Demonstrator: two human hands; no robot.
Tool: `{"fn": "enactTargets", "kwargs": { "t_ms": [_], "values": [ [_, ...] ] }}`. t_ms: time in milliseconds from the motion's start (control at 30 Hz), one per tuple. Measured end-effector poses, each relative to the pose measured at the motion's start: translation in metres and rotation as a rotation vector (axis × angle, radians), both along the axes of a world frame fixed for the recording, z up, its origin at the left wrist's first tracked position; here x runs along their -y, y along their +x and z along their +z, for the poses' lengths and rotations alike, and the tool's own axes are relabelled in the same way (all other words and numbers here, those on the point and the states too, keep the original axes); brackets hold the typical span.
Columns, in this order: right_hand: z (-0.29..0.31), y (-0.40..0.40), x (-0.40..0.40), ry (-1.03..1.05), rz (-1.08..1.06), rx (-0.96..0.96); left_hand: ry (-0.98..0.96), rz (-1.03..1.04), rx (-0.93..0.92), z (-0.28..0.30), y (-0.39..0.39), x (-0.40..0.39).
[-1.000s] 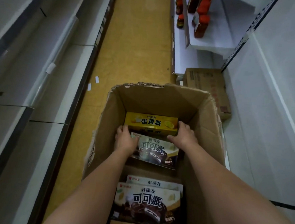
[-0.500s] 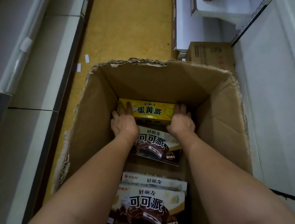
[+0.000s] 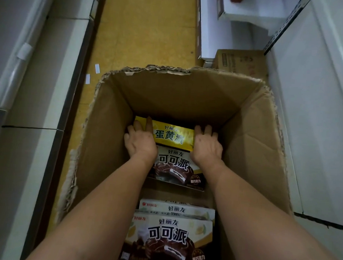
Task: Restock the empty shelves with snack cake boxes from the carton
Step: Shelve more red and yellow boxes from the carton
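I see both hands deep inside the torn brown cardboard carton (image 3: pixel 250 145). The left hand (image 3: pixel 139 141) and right hand (image 3: pixel 207 146) clasp opposite ends of the flat yellow snack cake box (image 3: pixel 173 136), fingers curled over it, above a brown-and-white cocoa pie box (image 3: pixel 175 169).

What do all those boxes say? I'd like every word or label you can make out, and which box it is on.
"好丽友" and "蛋黄派": yellow box, held between the hands deep in the carton.
"好丽友", "可可派", "黑巧克力": chocolate box just below it.
"好丽友": white box edge.
"好丽友", "可可派": nearest chocolate box; its round badge is blurred.
Closed carton on the floor: print unreadable.
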State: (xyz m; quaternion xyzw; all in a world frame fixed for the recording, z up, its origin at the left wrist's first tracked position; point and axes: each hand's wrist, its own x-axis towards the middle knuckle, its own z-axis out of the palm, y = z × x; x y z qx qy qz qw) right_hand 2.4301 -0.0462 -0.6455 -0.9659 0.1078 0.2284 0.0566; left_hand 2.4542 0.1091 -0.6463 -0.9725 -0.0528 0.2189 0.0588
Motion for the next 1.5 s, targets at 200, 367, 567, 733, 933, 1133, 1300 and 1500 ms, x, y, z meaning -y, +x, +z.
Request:
{"fn": "enactTargets", "kwargs": {
  "t_ms": [200,367,567,733,933,1133,1300,1500],
  "values": [
    [0.036,-0.019,-0.002,0.128,-0.026,0.069,-0.241,0.101,-0.074,0.02,-0.022,0.003],
    [0.089,-0.034,-0.004,0.101,0.025,0.166,-0.348,0.012,-0.048,0.066,-0.039,0.008],
    [0.155,-0.067,0.001,0.212,0.01,0.156,-0.392,-0.104,-0.063,0.133,-0.061,0.019],
    [0.202,-0.093,0.0,0.294,0.123,0.111,-0.368,-0.154,-0.051,0.182,-0.093,0.021],
    [0.261,-0.114,-0.002,0.475,0.106,0.18,-0.392,-0.047,0.076,0.253,-0.122,0.006],
    [0.308,-0.131,-0.017,0.801,-0.035,0.117,-0.617,0.159,0.122,0.302,-0.154,-0.027],
    [0.329,-0.142,-0.052,0.989,-0.027,0.08,-0.76,0.519,0.284,0.316,-0.203,-0.069],
    [0.343,-0.167,-0.105,1.297,-0.057,-0.121,-1.037,1.261,0.756,0.315,-0.3,-0.155]
  ]
}}
